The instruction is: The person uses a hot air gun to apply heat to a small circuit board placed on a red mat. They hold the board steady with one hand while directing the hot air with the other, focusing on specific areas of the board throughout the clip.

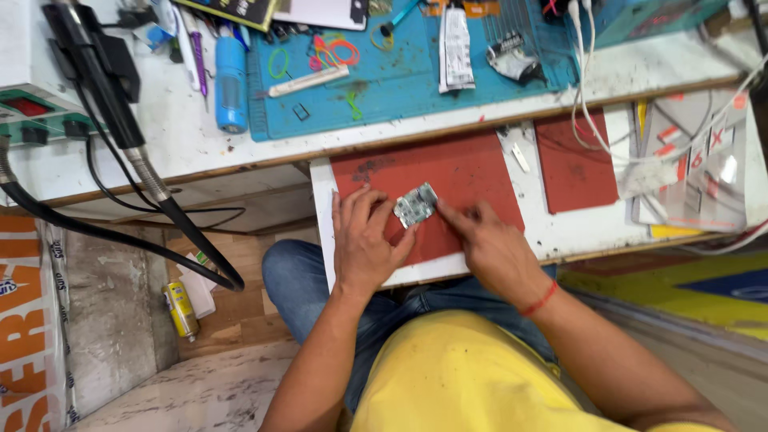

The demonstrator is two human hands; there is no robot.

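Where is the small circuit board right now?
In the head view, the small circuit board lies on the red mat, centre frame, between the left hand and right hand.
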